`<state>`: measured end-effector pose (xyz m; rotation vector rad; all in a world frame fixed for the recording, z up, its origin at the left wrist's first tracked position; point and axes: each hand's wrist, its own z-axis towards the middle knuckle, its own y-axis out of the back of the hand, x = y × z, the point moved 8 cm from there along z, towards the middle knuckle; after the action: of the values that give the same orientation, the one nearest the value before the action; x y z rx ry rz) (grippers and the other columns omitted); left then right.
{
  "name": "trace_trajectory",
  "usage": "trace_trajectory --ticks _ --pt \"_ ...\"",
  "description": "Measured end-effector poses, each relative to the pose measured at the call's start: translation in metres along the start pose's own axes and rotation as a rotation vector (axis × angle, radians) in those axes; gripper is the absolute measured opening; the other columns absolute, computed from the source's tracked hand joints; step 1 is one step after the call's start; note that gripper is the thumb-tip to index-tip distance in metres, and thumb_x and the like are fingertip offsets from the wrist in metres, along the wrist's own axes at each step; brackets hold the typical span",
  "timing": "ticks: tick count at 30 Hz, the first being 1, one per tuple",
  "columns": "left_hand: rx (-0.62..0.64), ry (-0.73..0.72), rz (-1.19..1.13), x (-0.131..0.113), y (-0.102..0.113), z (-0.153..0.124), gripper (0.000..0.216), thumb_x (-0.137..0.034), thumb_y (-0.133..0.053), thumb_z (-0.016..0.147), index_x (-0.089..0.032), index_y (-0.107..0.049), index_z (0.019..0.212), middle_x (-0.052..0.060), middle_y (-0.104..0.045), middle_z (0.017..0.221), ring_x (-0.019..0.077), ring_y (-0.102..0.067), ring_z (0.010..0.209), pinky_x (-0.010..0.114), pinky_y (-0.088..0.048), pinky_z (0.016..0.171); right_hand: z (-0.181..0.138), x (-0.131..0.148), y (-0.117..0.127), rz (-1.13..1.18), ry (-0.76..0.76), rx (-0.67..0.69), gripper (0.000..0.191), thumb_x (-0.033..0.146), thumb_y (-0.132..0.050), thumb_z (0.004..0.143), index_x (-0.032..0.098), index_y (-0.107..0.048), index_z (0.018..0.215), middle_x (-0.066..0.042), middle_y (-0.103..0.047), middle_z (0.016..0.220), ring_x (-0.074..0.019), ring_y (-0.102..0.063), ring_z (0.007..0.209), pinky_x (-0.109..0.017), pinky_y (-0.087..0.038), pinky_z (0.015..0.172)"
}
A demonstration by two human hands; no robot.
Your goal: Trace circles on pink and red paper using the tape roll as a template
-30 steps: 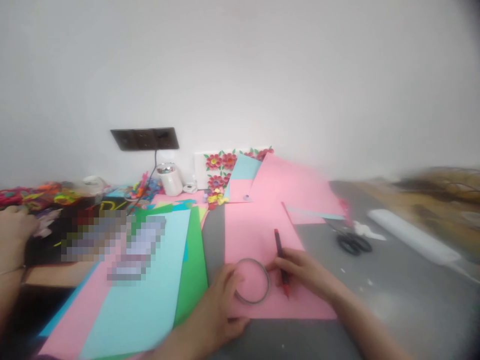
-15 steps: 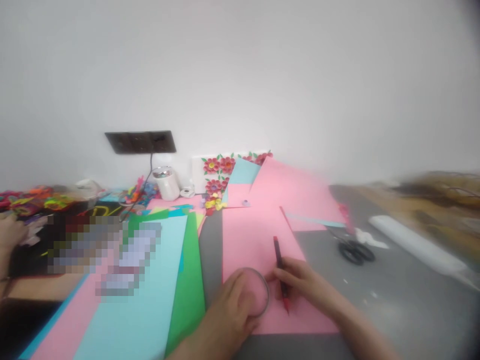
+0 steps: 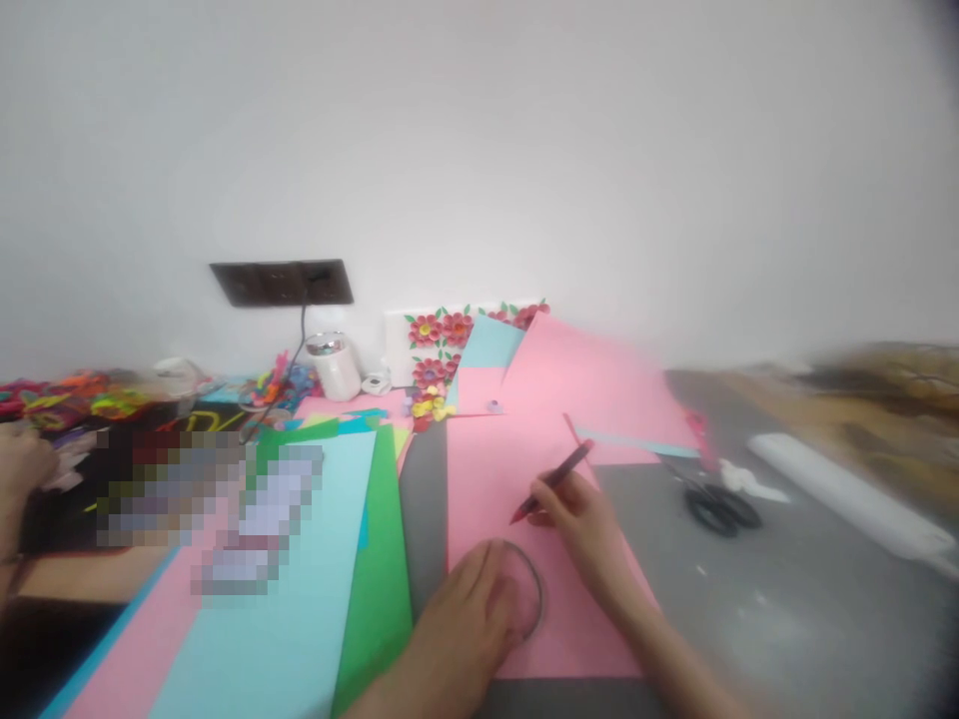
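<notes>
My left hand point(image 3: 461, 629) lies flat with fingers spread on a thin grey ring point(image 3: 533, 589), pressing it onto a pink paper sheet point(image 3: 494, 469). My right hand point(image 3: 580, 524) pinches a red pen point(image 3: 550, 482) just beyond the ring; the pen slants with its tip pointing down-left over the pink sheet. The ring is partly hidden under my left fingers.
Light blue point(image 3: 300, 589), green point(image 3: 382, 559) and more pink sheets point(image 3: 591, 384) lie around. Black scissors point(image 3: 715, 507) rest on the grey table point(image 3: 786, 609) at right, near a white roll point(image 3: 854, 494). Another person's hand point(image 3: 22, 464) is at far left. A white cup point(image 3: 330, 364) and paper flowers point(image 3: 439, 335) stand by the wall.
My right hand moved from the ring's right side to above it and swung the pen from upright to slanted. My left hand slid further over the ring.
</notes>
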<state>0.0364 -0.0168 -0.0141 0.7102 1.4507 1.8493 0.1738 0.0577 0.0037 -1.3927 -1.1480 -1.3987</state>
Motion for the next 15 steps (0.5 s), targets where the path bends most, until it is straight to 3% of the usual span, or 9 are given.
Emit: trace_trajectory --ticks 7,15 --pt "-0.026 -0.109 0.131 -0.006 -0.012 -0.005 0.035 -0.033 -0.048 0.090 -0.011 -0.052 0.117 0.014 -0.051 0.129 0.0282 -0.034 0.130 0.040 -0.023 0.108 0.007 -0.015 -0.037 -0.042 0.016 0.112 0.029 0.045 -0.063 0.072 0.017 -0.059 0.080 -0.004 -0.068 0.070 -0.0196 -0.066 0.064 -0.030 -0.054 0.059" --pt "-0.035 -0.083 0.146 -0.004 -0.005 -0.001 0.036 -0.038 -0.047 0.090 -0.010 -0.055 0.112 0.018 -0.051 0.129 0.0291 -0.037 0.128 0.039 -0.028 0.104 0.006 -0.020 -0.053 -0.055 -0.030 0.199 0.022 0.039 -0.060 0.076 0.018 -0.056 0.077 -0.003 -0.066 0.068 -0.0196 -0.066 0.061 -0.029 -0.052 0.054"
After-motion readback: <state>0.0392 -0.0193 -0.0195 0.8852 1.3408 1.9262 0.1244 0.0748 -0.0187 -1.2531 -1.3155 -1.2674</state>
